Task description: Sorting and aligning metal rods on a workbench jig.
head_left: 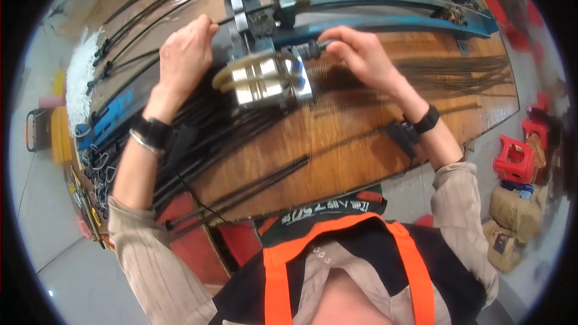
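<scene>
Left grip pinches black cable; right grip curls at a dark fitting, closure unclear.

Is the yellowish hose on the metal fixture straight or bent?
Bent: the yellowish hose curves around at its left end, by the metal fixture.

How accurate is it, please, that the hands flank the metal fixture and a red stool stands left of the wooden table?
The side is wrong: the head view shows the red stool right of the wooden table. Left hand and right hand flank the metal fixture.
</scene>
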